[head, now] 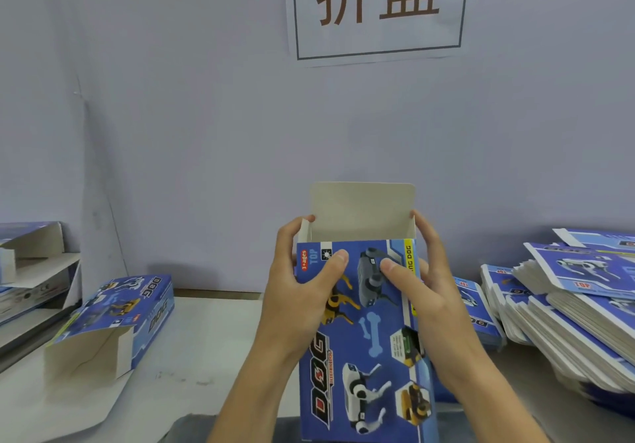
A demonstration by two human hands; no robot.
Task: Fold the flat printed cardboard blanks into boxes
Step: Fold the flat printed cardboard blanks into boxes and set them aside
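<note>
The box's (364, 332) bottom edge is running off the frame; fingers of both hands are hiding behind it, and the stack of blanks (580, 322) is perhaps continuing past the right edge.

Box (364, 326) at centre frame: printed cardboard, blue outer face with a slight sheen, graphics smooth. Its raised top flap (362, 209) shows the inside: uncoated grey-white board, matt. Folded box (113, 319) at lower left: same stock, printed outside, plain matt board on the open end flaps. Stack of flat blanks (567, 308) at right: printed faces up, cut edges show pale raw board in layers. Table (206, 339): off-white, smooth, matt, with some scuffs and marks. Wall (206, 116): pale lilac, flat matt finish, faint scratches at left. Sign (376, 9) at top: white paper sheet, matt, brown printed characters inside a dark border.
</note>
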